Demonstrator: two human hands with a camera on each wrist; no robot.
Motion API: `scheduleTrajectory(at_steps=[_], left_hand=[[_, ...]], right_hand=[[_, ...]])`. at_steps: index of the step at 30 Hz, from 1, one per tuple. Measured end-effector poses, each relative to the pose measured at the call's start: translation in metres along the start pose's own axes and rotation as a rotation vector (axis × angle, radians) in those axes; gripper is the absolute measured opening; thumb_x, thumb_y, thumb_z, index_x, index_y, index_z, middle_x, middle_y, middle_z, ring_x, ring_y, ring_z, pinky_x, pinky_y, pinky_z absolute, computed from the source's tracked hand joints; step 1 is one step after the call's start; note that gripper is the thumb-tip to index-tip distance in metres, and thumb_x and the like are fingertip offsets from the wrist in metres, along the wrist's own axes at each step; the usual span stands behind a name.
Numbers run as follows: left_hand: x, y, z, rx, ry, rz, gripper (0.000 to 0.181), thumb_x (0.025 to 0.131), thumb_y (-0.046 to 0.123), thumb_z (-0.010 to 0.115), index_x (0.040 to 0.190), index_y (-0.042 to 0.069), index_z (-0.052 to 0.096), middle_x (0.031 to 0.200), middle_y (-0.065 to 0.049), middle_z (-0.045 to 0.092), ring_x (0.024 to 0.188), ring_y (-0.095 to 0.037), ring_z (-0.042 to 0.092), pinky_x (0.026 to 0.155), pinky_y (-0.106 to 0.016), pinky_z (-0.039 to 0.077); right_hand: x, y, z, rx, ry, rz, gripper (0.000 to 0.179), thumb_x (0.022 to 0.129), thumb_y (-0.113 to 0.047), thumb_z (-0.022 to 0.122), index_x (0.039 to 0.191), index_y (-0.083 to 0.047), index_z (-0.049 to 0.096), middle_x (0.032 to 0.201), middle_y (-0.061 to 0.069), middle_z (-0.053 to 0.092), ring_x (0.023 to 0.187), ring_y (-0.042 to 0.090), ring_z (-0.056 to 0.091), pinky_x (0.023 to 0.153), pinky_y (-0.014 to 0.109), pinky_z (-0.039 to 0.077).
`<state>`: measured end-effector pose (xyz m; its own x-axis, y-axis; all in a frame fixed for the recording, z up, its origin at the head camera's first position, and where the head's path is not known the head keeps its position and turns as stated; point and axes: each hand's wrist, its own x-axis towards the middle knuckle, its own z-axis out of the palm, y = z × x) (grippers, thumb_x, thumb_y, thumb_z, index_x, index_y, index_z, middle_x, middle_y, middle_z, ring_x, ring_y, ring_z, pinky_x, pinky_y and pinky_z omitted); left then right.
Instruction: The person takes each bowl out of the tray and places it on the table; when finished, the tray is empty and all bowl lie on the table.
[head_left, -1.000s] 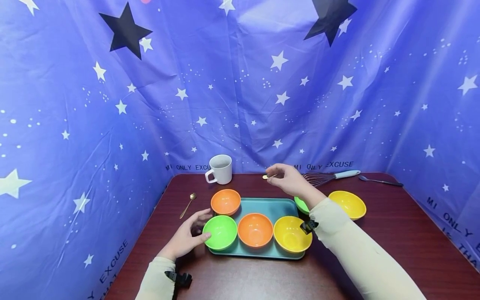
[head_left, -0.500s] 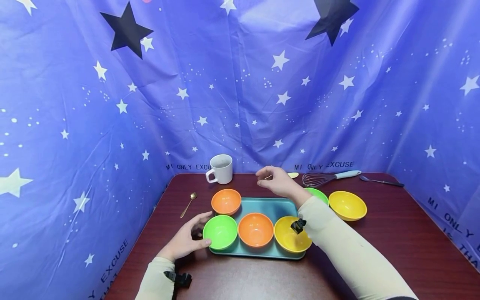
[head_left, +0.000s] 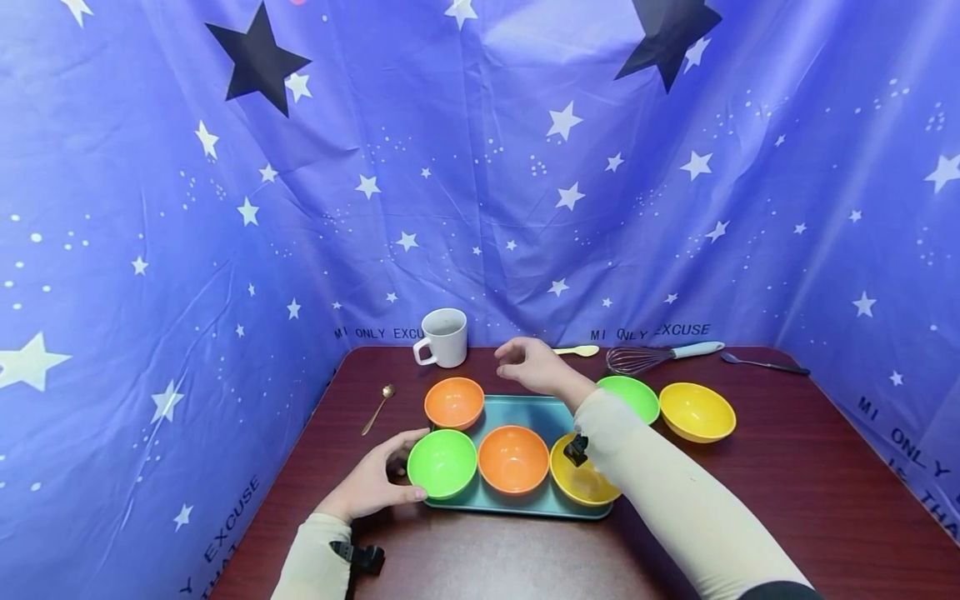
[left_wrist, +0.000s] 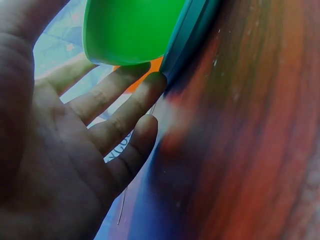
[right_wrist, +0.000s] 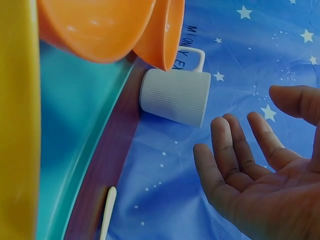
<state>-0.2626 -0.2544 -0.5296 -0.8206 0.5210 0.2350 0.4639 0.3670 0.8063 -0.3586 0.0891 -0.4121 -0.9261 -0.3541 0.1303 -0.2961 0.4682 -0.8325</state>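
Note:
My left hand (head_left: 375, 477) is at the left side of a green bowl (head_left: 442, 464), thumb by its near rim and index finger by its far rim. In the left wrist view the other fingers lie loosely spread beside the bowl's wall. My right hand (head_left: 532, 364) reaches over the back of the tray, its fingers relaxed and nothing in them. To its left stands a white mug (head_left: 447, 337), also ahead of the fingers in the right wrist view. An orange bowl (head_left: 513, 460) and a yellow bowl (head_left: 581, 479), partly hidden by my right sleeve, sit beside the green one.
Beneath the front bowls is a teal tray (head_left: 517, 506). Another orange bowl (head_left: 453, 403) overlaps its back left corner. A second green bowl (head_left: 630, 398) and yellow bowl (head_left: 697, 412) are at right. Around lie a gold spoon (head_left: 378, 410), pale spoon (head_left: 579, 351), whisk (head_left: 660, 357) and dark spoon (head_left: 765, 363).
My right hand has moved left toward the mug, uncovering the pale spoon and the back green bowl. The left hand stays by the front green bowl.

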Motion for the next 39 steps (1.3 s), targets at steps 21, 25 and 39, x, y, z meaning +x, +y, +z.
scheduleTrajectory(at_steps=[21, 25, 39], left_hand=[[0.000, 0.000, -0.002, 0.003, -0.003, 0.012, 0.087, 0.080, 0.026, 0.093, 0.155, 0.018, 0.050, 0.131, 0.001, 0.066, 0.108, -0.022, 0.065, 0.091, -0.038, 0.053], [0.001, -0.001, -0.002, 0.007, -0.003, -0.007, 0.087, 0.080, 0.026, 0.093, 0.155, 0.018, 0.050, 0.130, 0.003, 0.066, 0.108, -0.021, 0.065, 0.091, -0.038, 0.053], [0.001, -0.004, -0.002, 0.007, 0.000, 0.006, 0.086, 0.080, 0.027, 0.093, 0.155, 0.019, 0.050, 0.128, 0.002, 0.068, 0.107, -0.020, 0.065, 0.089, -0.035, 0.054]], right_hand=[[0.034, 0.000, 0.040, 0.046, -0.072, 0.199, 0.030, 0.092, -0.012, 0.076, 0.120, -0.004, 0.070, 0.112, 0.011, 0.068, 0.104, 0.035, 0.068, 0.080, 0.037, 0.059], [0.039, 0.001, 0.044, 0.066, -0.102, 0.231, 0.031, 0.093, -0.008, 0.074, 0.123, -0.001, 0.067, 0.111, 0.013, 0.067, 0.108, 0.040, 0.066, 0.081, 0.043, 0.060], [0.049, 0.012, 0.056, 0.163, -0.216, 0.347, 0.049, 0.095, 0.006, 0.067, 0.143, 0.003, 0.056, 0.121, 0.022, 0.063, 0.099, 0.031, 0.069, 0.080, 0.047, 0.062]])
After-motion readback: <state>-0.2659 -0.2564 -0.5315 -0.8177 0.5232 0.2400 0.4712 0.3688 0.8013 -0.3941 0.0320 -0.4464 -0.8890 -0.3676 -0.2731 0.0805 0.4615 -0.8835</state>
